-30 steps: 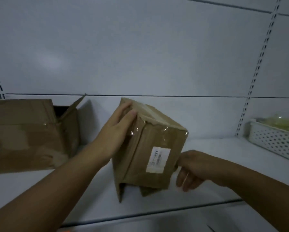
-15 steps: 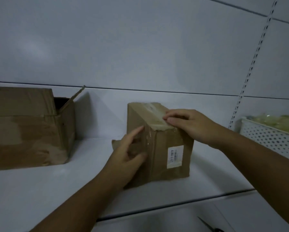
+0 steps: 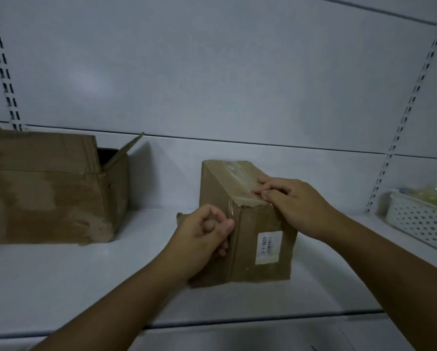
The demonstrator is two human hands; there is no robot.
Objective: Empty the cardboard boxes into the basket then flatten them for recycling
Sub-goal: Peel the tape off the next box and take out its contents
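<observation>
While taped brown box [image 3: 260, 219], white label [image 3: 268, 247] on front, stands on shelf [image 3: 85, 274], left hand [image 3: 202, 236] grips its corner edge, right hand [image 3: 295, 203] pinches top tape [image 3: 235, 173]; open shelf both sides.

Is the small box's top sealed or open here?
Sealed. Clear tape runs along the closed top of the small box; the right hand picks at it, the left hand rests against the side.
</observation>
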